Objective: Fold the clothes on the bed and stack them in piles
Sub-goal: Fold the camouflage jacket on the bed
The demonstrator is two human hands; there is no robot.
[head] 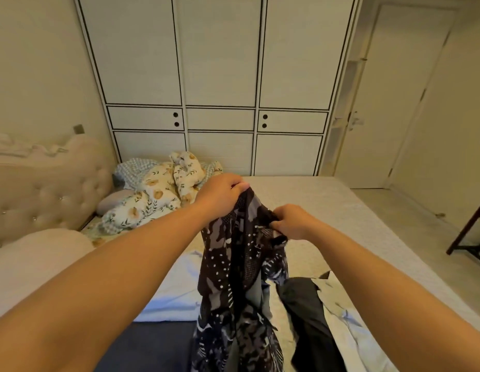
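Observation:
A dark patterned garment with black, grey and white markings hangs in the air over the bed. My left hand grips its top edge, raised highest. My right hand pinches the fabric a little lower and to the right. The garment drapes down towards the bottom of the view. Beneath it lie a folded pale blue piece, a dark blue piece, a black garment and a light grey shirt.
A crumpled floral duvet and pillows lie at the bed's far left, against a tufted headboard. A white wardrobe stands behind the bed. A door is at right, and a dark metal frame stands on the floor.

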